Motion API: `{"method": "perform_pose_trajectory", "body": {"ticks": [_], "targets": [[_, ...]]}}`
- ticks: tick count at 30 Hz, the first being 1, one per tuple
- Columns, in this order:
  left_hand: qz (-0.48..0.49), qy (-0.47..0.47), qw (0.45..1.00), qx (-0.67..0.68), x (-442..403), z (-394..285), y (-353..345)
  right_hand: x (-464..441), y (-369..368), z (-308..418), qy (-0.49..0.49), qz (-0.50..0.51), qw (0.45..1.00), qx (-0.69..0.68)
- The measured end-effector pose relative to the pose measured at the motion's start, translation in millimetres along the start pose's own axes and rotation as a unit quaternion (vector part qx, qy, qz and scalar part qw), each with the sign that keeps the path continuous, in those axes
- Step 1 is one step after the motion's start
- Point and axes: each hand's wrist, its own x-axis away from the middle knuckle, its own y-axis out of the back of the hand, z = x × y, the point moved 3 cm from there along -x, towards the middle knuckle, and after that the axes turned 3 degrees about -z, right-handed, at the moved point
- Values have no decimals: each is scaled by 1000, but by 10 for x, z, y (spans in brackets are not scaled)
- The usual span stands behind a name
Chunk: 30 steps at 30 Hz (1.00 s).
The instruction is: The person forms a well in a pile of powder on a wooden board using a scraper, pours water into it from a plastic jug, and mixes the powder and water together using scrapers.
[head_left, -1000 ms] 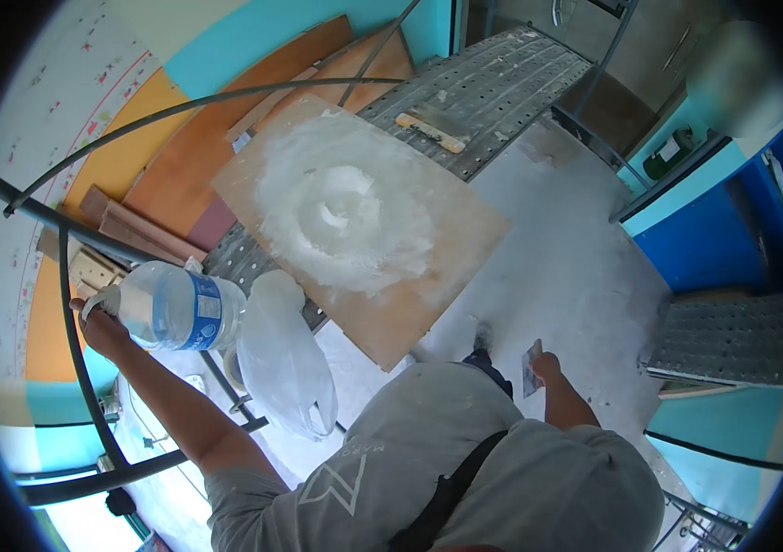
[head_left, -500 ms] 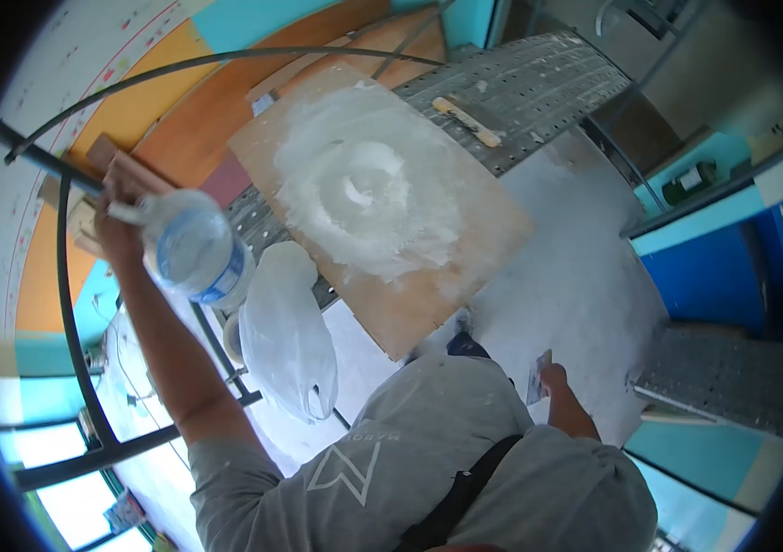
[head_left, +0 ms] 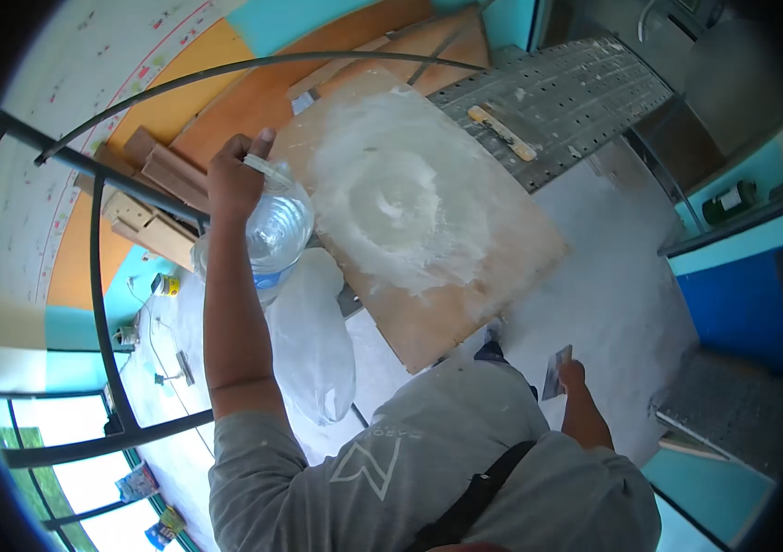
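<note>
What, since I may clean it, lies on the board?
White material forms a ring on the board; where thick, it hides the surface beneath. The near corner shows brown.

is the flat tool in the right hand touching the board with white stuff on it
Apart: the head view shows floor between the flat tool and the board.

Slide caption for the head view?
Left hand holding a jug beside a white-smeared board, flat tool in the right hand.

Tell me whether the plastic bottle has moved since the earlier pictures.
Yes: the plastic bottle, held in the left hand, has swung rightward in the view, nearer the white-smeared board.
</note>
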Motion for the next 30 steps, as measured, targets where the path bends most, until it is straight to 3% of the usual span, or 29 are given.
{"method": "perform_pose_trajectory", "body": {"ticks": [4, 7, 10, 14, 17, 19, 24, 27, 28, 30], "targets": [[10, -38, 999, -26, 34, -116, -121, 42, 724, 144, -38, -156, 987, -23], [3, -58, 998, -23, 54, -121, -107, 139, 1877, 499, -92, -301, 927, -206], [-22, -27, 999, -16, 73, -97, -43, 319, 3225, 1325, 5, -352, 894, -276], [-49, -22, 999, 5, 50, 106, 96, -29, 4004, 2385, 236, -449, 847, -160], [-92, -10, 995, 41, 43, 267, 277, -416, 4254, 3280, 272, -364, 885, -102], [-116, 56, 991, 44, 93, 275, 404, -648, 4185, 3597, 265, -305, 913, -54], [-121, 11, 991, 62, 120, 448, 609, -777, 4024, 4170, 290, -152, 945, -2], [-147, 40, 988, 18, 171, 470, 654, -225, 4189, 4637, 361, -242, 898, -68], [-141, 50, 989, -21, 199, 447, 649, 84, 4238, 4924, 439, -213, 861, -146], [-163, -15, 986, -23, 231, 499, 659, 982, 4353, 5478, 567, -148, 772, -248]]}}
